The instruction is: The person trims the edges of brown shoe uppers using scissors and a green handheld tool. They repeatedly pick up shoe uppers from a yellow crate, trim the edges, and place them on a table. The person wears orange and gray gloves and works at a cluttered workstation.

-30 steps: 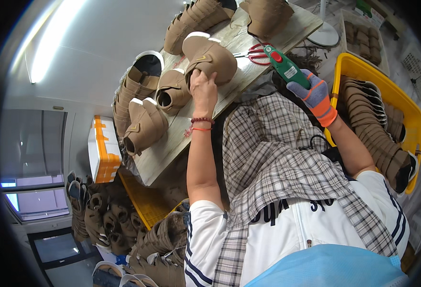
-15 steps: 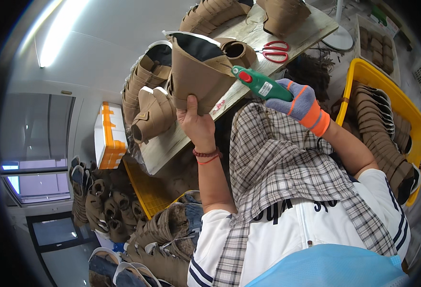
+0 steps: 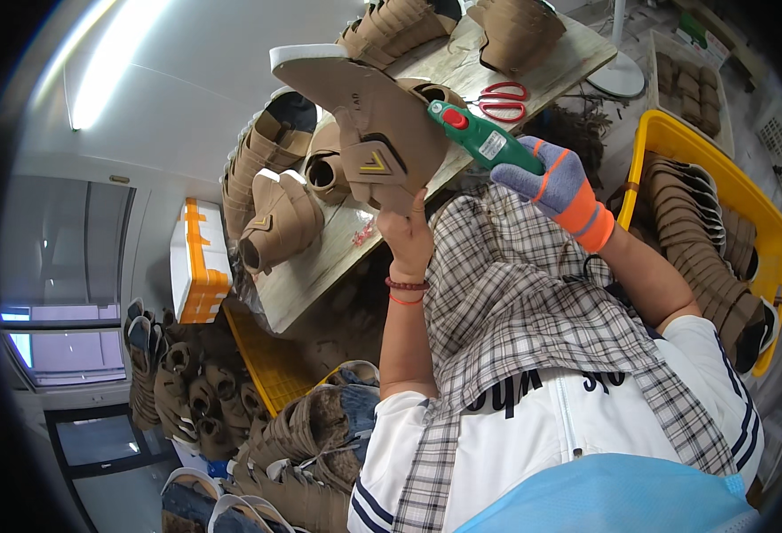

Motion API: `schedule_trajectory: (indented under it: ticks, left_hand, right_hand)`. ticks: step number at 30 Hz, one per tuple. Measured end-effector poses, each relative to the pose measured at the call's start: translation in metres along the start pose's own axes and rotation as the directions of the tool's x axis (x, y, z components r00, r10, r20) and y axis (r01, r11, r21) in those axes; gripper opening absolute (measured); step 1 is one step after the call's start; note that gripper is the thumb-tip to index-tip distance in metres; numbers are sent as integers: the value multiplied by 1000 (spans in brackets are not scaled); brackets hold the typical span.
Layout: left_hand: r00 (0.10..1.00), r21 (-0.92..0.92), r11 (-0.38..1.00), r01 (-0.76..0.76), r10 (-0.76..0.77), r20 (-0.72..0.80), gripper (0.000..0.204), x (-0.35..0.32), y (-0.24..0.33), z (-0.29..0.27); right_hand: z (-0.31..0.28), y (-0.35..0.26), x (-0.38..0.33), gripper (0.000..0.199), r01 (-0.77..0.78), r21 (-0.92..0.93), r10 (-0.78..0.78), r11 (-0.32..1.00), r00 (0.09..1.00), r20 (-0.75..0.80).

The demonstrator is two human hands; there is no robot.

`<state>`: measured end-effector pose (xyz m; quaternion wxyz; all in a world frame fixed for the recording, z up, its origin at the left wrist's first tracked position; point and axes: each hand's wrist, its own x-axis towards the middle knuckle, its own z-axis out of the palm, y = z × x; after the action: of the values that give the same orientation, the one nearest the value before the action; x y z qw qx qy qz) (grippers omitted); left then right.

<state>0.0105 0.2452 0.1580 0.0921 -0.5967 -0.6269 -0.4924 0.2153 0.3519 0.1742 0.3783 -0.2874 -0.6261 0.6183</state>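
Note:
My left hand (image 3: pixel 406 235) pinches the lower edge of a tan shoe upper (image 3: pixel 360 115), fingers closed on it. The upper is tilted above the worktable, its dark patch with a yellow chevron facing me and a white band along its top end. In a grey and orange glove, my right hand (image 3: pixel 555 186) wraps round a green handheld tool (image 3: pixel 480 133) with a red button. The tool's head is against or close beside the upper's right edge; its tip is hidden. More tan uppers (image 3: pixel 275 222) stand on the table left of my left hand.
Red-handled scissors (image 3: pixel 503 102) lie on the pale worktable (image 3: pixel 297 275). Stacked uppers (image 3: pixel 400 31) line its far side. A yellow crate (image 3: pixel 653 133) of nested uppers is at right. A white box with orange tape (image 3: pixel 200 262) and piled uppers (image 3: pixel 204 391) are at left.
My left hand has turned the shoe upper over, bringing its chevron side into view, and moved slightly right and down. The right hand with the green tool has barely moved.

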Motion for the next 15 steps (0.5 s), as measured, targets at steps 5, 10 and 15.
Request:
schedule_trajectory:
  ticks: [5,10,15]
  left_hand:
    - [962,33,967,-251,246,116,9,-7,-3,2]
    - [925,14,940,-340,332,187,11,-16,-14,-3]
    - [976,-80,987,138,-122,179,16,-29,11,-30]
  right_hand:
    - [-9,-10,3,38,-76,93,73,993,997,38]
    - [-14,-15,4,37,-65,121,60,991,997,42]
    - [-22,-5,15,40,38,128,-31,991,998,-55]
